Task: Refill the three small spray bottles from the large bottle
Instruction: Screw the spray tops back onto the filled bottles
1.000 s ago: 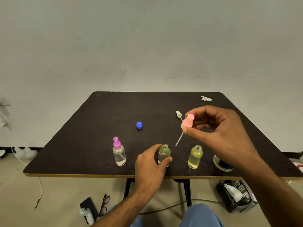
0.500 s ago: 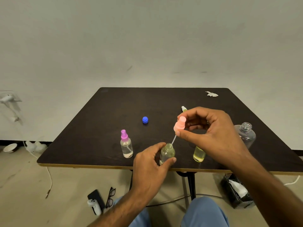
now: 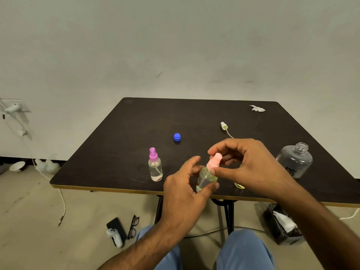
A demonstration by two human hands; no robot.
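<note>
Head view looked down on a dark table (image 3: 126, 137) set against a pale wall. Far left on the floor sat a small white bowl (image 3: 18, 166), and nearer the person lay a phone (image 3: 116, 226), a white controller (image 3: 115, 237) and a pair of glasses (image 3: 134, 226).

On the table's near left stood an upright small spray bottle with a purple sprayer (image 3: 155, 165), clear and partly filled, touched by neither hand. Behind it, towards the middle of the table, a blue cap (image 3: 177, 137) lay alone.

At the near edge the left hand (image 3: 185, 193) curled thumb and fingers round a small bottle of pale yellow liquid (image 3: 206, 177), tilted slightly. The right hand (image 3: 251, 168) pinched the pink sprayer head (image 3: 214, 162) between thumb and fingertips, seated at that bottle's neck.

Beyond the hands a white sprayer with its dip tube (image 3: 225, 127) lay loose on the table. Under the right hand only the base of a third small bottle (image 3: 239, 185), yellowish, showed.

Right of that the large bottle (image 3: 295, 160) stood open and capless, clear. A crumpled white scrap (image 3: 257, 108) lay at the far right corner, and a black basket (image 3: 282, 225) holding paper sat on the floor.
</note>
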